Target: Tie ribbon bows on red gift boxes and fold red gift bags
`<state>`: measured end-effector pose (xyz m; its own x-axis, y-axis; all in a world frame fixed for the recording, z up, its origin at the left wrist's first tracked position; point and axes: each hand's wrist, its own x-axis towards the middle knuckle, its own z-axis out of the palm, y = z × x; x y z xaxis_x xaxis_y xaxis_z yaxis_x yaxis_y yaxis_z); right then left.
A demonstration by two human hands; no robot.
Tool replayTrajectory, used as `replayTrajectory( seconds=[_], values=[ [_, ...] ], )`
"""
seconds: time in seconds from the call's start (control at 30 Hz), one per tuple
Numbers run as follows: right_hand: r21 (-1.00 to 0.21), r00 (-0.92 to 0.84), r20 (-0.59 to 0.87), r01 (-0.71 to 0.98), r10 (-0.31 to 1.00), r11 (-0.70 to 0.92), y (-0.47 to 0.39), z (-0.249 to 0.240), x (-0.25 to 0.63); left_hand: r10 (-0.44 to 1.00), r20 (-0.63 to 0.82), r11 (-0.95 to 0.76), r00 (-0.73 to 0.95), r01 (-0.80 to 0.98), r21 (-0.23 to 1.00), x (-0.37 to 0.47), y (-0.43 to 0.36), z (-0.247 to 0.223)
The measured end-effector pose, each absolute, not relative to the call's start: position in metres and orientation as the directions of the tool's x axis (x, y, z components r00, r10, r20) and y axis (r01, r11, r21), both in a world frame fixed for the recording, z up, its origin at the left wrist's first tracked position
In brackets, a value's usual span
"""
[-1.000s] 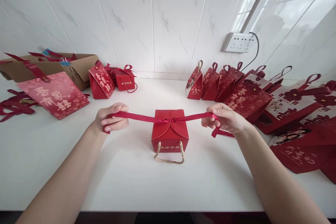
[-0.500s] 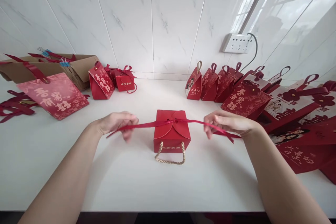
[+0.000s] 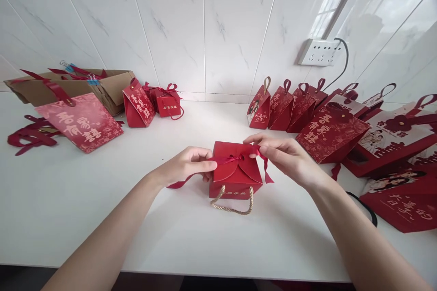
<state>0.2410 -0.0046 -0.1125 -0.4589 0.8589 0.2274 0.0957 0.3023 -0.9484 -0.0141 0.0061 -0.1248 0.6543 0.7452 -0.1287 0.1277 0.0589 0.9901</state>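
Note:
A small red box [image 3: 235, 182] with curved top flaps and a gold rope handle [image 3: 232, 209] at its front stands on the white table. A red ribbon [image 3: 226, 160] runs through the holes in its top. My left hand [image 3: 193, 163] pinches the ribbon at the box's left edge, and the tail hangs below the fingers. On the other side, my right hand [image 3: 282, 154] grips the ribbon between thumb and fingers above the top right edge, with its end hanging down at the right.
Red gift boxes [image 3: 258, 108] and larger bags [image 3: 403, 200] line the right side. At the back left are a brown paper bag [image 3: 109, 93], a pink-red box [image 3: 83, 122], loose ribbons [image 3: 32, 136] and small red boxes [image 3: 138, 107]. A socket strip [image 3: 321, 52] is on the wall.
Both hands have moved inward to the box, and the ribbon, earlier stretched out sideways, now hangs down at both ends. The view has shifted slightly, so the box appears farther right.

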Motion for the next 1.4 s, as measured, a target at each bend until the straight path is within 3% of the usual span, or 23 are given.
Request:
replayTrajectory(
  seconds=[0.2,0.3,0.4,0.5,0.63,0.8,0.9,1.07,1.4],
  values=[
    [-0.900,-0.288,0.325,0.198,0.901,0.388,-0.013,-0.116,0.219,0.653,-0.145,0.103,0.744,0.102,0.989,-0.003,0.003,-0.134],
    [-0.882,-0.252,0.354,0.230,0.901,0.411,-0.014,-0.119,0.213,0.700,-0.171,0.074,0.693,0.167,0.983,-0.005,0.002,-0.130],
    [-0.850,-0.290,0.356,0.294,0.889,0.436,-0.013,-0.120,0.211,0.819,-0.084,-0.096,0.567,0.281,0.955,-0.009,-0.001,-0.121],
    [-0.813,-0.333,0.356,0.350,0.873,0.465,-0.014,-0.122,0.210,0.864,0.036,-0.314,0.502,0.482,0.818,-0.012,-0.005,-0.106],
    [-0.877,-0.253,0.314,0.293,0.915,0.381,-0.014,-0.125,0.208,0.835,-0.036,-0.431,0.549,0.693,0.578,-0.005,-0.007,-0.072],
    [-0.918,-0.237,0.256,0.244,0.937,0.313,-0.013,-0.126,0.207,0.758,0.027,-0.598,0.651,0.678,0.427,0.021,-0.003,-0.031],
    [-0.895,-0.287,0.265,0.283,0.921,0.346,-0.012,-0.125,0.208,0.706,0.108,-0.672,0.700,0.613,0.416,0.030,0.003,-0.025],
    [-0.876,-0.308,0.305,0.281,0.901,0.392,-0.010,-0.122,0.212,0.660,0.186,-0.696,0.728,0.499,0.517,0.032,0.014,-0.033],
    [-0.926,-0.283,0.272,0.185,0.920,0.330,-0.006,-0.119,0.224,0.803,0.104,-0.549,0.587,0.660,0.512,0.044,0.024,-0.047]
  ],
)
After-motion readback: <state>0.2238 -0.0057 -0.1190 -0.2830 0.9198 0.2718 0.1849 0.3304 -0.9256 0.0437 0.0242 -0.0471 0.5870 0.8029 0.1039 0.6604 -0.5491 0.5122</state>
